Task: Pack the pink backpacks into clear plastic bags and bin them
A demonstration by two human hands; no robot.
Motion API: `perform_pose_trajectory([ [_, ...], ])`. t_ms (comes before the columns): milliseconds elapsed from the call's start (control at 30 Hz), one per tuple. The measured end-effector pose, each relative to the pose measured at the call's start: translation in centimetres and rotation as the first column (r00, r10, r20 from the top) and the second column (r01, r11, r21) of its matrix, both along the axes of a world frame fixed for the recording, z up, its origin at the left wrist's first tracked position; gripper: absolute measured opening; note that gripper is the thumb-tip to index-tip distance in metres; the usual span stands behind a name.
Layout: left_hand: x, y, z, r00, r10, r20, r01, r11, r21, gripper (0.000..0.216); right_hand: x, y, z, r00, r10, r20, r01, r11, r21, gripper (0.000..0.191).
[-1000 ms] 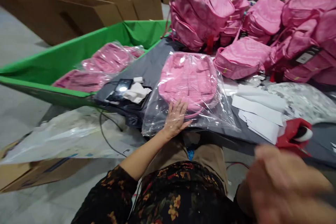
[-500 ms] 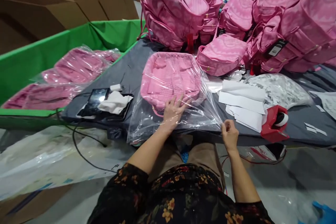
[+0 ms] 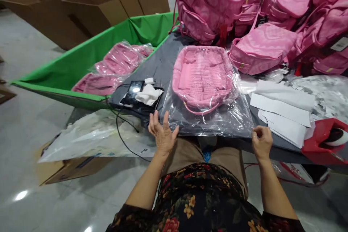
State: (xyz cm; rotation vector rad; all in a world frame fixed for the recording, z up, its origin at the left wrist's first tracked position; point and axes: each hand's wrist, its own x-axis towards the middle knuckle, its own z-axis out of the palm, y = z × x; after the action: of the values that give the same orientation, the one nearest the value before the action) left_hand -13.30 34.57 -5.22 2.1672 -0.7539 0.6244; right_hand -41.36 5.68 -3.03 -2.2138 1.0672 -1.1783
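Bag [image 3: 209, 119] edge in both hands' [image 3: 162, 134] grip, seemingly.

Left hand [image 3: 162, 135]: open, fingers spread and raised, palm down, at the near edge of the table [image 3: 160, 66]. Right hand [image 3: 261, 142]: loosely curled, fingertips pinched together at the same near edge. Both forearms bare, extended forward, well apart.

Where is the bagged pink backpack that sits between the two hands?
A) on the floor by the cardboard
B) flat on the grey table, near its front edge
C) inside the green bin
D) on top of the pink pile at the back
B: the bagged pink backpack lies flat in its clear bag on the grey table, with the left hand and right hand at the bag's near corners.
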Motion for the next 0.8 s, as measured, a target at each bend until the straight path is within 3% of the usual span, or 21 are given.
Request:
perform_pose_trajectory([
  [67, 2.0, 0.7, -1.4, 0.963, 0.055, -0.263, -0.088, 0.99, -0.113, 0.031, 0.0, -0.3, 0.0, 0.997, -0.021, 0.074, 0.012, 0.994, 0.112, 0.027],
  [133, 3.2, 1.7, -2.5, 0.908, 0.072, -0.412, -0.201, 0.939, -0.279, 0.022, -0.5, -0.6, -0.1, 0.993, -0.017, 0.116, -0.009, 0.975, 0.222, 0.034],
  [200, 3.4, 2.6, -3.1, 0.885, 0.102, -0.454, -0.285, 0.89, -0.355, 0.028, -1.1, -0.7, -0.1, 0.994, 0.02, 0.112, -0.047, 0.967, 0.249, 0.038],
  [267, 2.9, 3.3, -3.2, 0.896, 0.097, -0.432, -0.279, 0.881, -0.381, 0.034, -1.6, -0.6, 0.0, 0.995, 0.04, 0.088, -0.059, 0.974, 0.219, 0.039],
  [333, 2.2, 3.4, -3.0, 0.902, 0.04, -0.429, -0.248, 0.862, -0.442, 0.04, -1.8, -0.3, 0.0, 0.997, 0.026, 0.068, -0.039, 0.98, 0.196, 0.043],
  [400, 1.4, 3.2, -3.0, 0.875, -0.043, -0.482, -0.258, 0.8, -0.541, 0.047, -1.9, 0.2, 0.1, 0.999, -0.015, 0.04, 0.007, 0.984, 0.176, 0.049],
  [467, 0.5, 3.3, -3.2, 0.797, -0.148, -0.585, -0.291, 0.755, -0.588, 0.046, -2.3, 0.9, 0.3, 0.999, -0.053, -0.002, 0.053, 0.988, 0.146, 0.051],
  [500, 0.2, 3.6, -3.5, 0.738, -0.21, -0.642, -0.29, 0.76, -0.582, 0.042, -2.7, 1.3, 0.4, 0.997, -0.064, -0.032, 0.068, 0.988, 0.135, 0.051],
  [600, -0.2, 5.7, -3.9, 0.551, -0.333, -0.765, -0.192, 0.842, -0.504, 0.028, -4.8, 1.7, 0.9, 0.997, -0.049, -0.062, 0.062, 0.972, 0.226, 0.042],
  [667, 0.6, 7.0, -3.6, 0.527, -0.323, -0.786, -0.176, 0.864, -0.473, 0.025, -6.1, 0.4, 1.1, 0.999, -0.021, 0.027, 0.008, 0.919, 0.394, 0.031],
  [733, 2.1, 7.4, -2.6, 0.543, -0.301, -0.784, -0.213, 0.854, -0.475, 0.035, -6.1, -2.1, 1.1, 0.988, -0.007, 0.154, -0.083, 0.818, 0.57, 0.031],
  [800, 3.8, 6.5, -1.4, 0.52, -0.308, -0.797, -0.185, 0.87, -0.457, 0.049, -4.5, -4.5, 1.1, 0.987, -0.012, 0.159, -0.104, 0.704, 0.702, 0.034],
])
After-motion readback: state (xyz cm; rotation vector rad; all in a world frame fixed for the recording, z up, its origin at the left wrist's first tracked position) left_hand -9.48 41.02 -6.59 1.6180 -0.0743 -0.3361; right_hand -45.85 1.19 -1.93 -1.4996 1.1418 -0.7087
